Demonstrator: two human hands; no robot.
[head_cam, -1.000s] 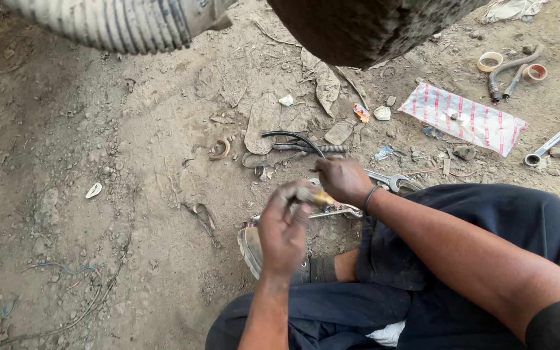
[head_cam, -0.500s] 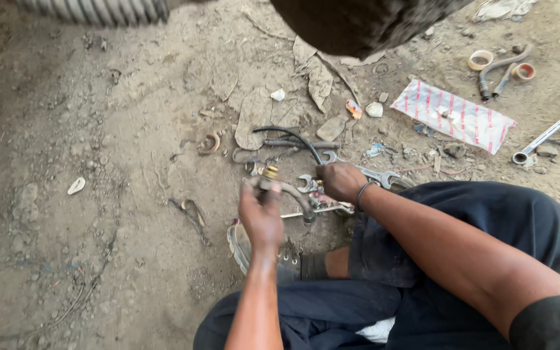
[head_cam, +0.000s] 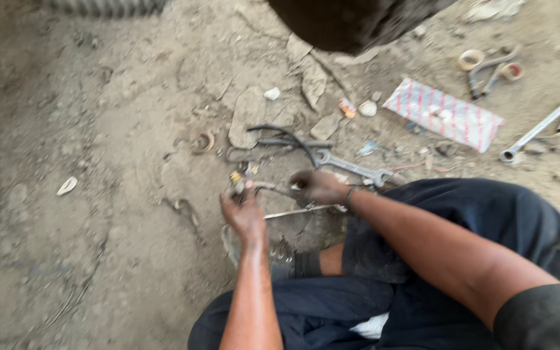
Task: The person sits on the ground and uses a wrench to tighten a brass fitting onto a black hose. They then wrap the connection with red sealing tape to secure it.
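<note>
Left hand (head_cam: 244,212): grip curled shut around one end of a thin bent metal piece (head_cam: 268,188), knuckles up, a small brass-coloured fitting (head_cam: 235,176) just past the fingertips. Forearm runs straight up from the near edge, wrist level.

Right hand (head_cam: 319,186): grip pinched closed on the other end of the same piece; blur hides the fingertips' exact hold. Arm comes in from the near right across the dark trouser knee (head_cam: 461,214), a band at the wrist.

The piece sits low over the dirt ground (head_cam: 98,194), between the two hands, just nearer than a combination wrench (head_cam: 351,168) and a black curved hose (head_cam: 286,135).

Farther right: a red-and-white striped packet (head_cam: 445,113), a long socket wrench (head_cam: 539,129).

Against half a second ago: the hands are set wider apart and the left has dropped slightly nearer; the view has slid so the ribbed hose at the far edge is nearly gone.
</note>
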